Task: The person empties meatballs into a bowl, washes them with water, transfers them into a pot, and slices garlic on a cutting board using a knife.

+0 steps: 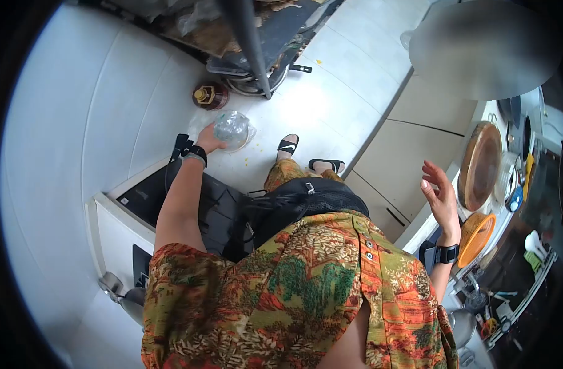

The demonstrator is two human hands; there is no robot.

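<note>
My left hand reaches out low at the left, its fingers around the side of a clear, shiny plastic container or bag; which of the two I cannot make out. Just beyond it stands a dark red bottle with a yellowish cap, on the white floor. My right hand is raised at the right, fingers apart and holding nothing, near a round wooden board and an orange basket on the counter.
A cluttered rack with a grey post stands ahead, a pot beneath it. Beige cabinets line the right. Below my left forearm is a black glossy panel. Utensils and a metal bowl sit at the lower right.
</note>
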